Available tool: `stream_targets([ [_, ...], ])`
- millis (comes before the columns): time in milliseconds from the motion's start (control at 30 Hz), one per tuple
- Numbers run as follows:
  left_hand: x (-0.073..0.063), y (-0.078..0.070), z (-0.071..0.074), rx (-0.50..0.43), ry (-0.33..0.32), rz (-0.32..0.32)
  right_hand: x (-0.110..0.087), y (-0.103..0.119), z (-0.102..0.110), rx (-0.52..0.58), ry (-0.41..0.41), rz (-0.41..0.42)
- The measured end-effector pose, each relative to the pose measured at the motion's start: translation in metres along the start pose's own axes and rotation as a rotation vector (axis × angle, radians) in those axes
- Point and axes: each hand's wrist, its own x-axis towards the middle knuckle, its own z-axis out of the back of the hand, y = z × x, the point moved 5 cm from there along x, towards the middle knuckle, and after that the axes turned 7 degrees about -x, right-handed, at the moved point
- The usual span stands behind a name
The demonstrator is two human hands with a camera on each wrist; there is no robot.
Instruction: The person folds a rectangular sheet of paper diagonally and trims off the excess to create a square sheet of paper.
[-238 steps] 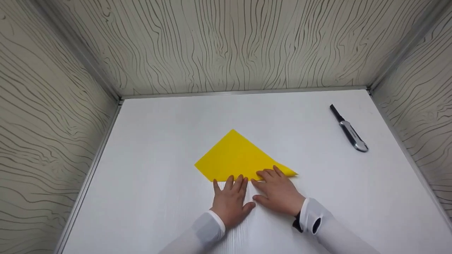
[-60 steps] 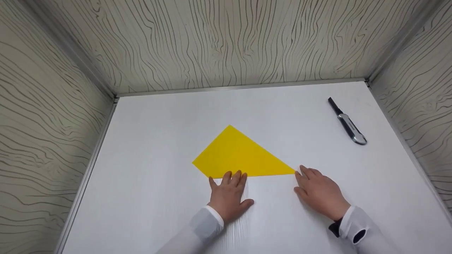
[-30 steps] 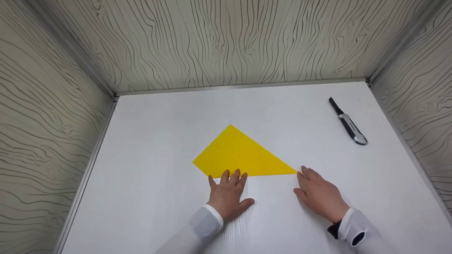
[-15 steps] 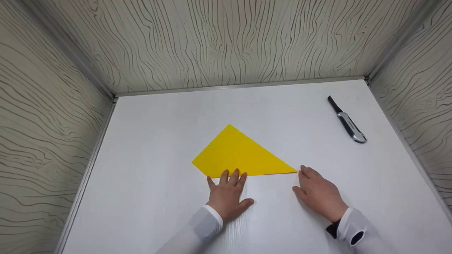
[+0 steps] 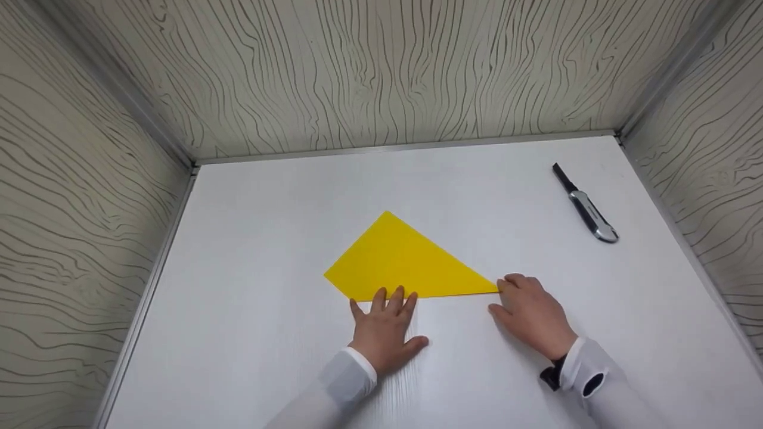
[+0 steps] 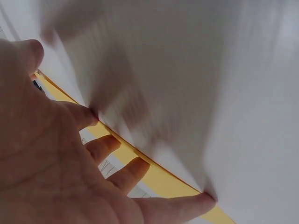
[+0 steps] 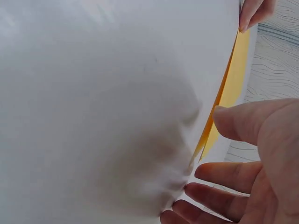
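A folded sheet of yellow paper (image 5: 405,256) lies on the white table, with one long straight edge towards the person and a narrow tip at the right. The left hand (image 5: 383,338) rests along that near edge, its spread fingers pressing on the paper and its thumb held out to the side. At the right tip, the right hand (image 5: 534,314) has its index fingertip right on the point. Its fingers are nearly straight and its thumb stands apart on the near side. The right wrist view shows the folded layers of the paper (image 7: 229,86) slightly parted along the edge.
A utility knife (image 5: 590,214) with a black and silver handle lies at the back right of the table (image 5: 268,226). Wood-grain panels (image 5: 381,71) rise behind and at both sides, and a metal strip (image 5: 286,156) runs along the back edge.
Since the oldest frame, the paper's curled right part has flattened and the right hand has moved out to the tip. In the last half second it shifted slightly left onto the tip.
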Motion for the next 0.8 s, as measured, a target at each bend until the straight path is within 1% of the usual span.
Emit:
stream_targets([
  [167, -0.001, 0.001, 0.001, -0.001, -0.013, -0.002, 0.013, 0.008, -0.001, 0.048, 0.010, -0.011],
  [300, 0.000, 0.003, -0.002, 0.006, -0.029, -0.018, 0.021, 0.011, -0.003, 0.121, 0.026, -0.040],
  [433, 0.000, 0.006, -0.003, 0.002, -0.033, -0.041, 0.025, 0.010, -0.005, 0.157, 0.050, -0.067],
  [533, 0.001, 0.009, -0.001, -0.011, -0.026, -0.061, 0.028, 0.008, -0.007, 0.181, 0.085, -0.089],
  [633, 0.003, 0.013, 0.000, -0.010, -0.010, -0.090, 0.030, 0.005, -0.008, 0.233, 0.132, -0.114],
  [800, 0.003, 0.017, -0.001, -0.018, 0.036, -0.167, 0.033, 0.003, -0.009, 0.339, 0.236, -0.169],
])
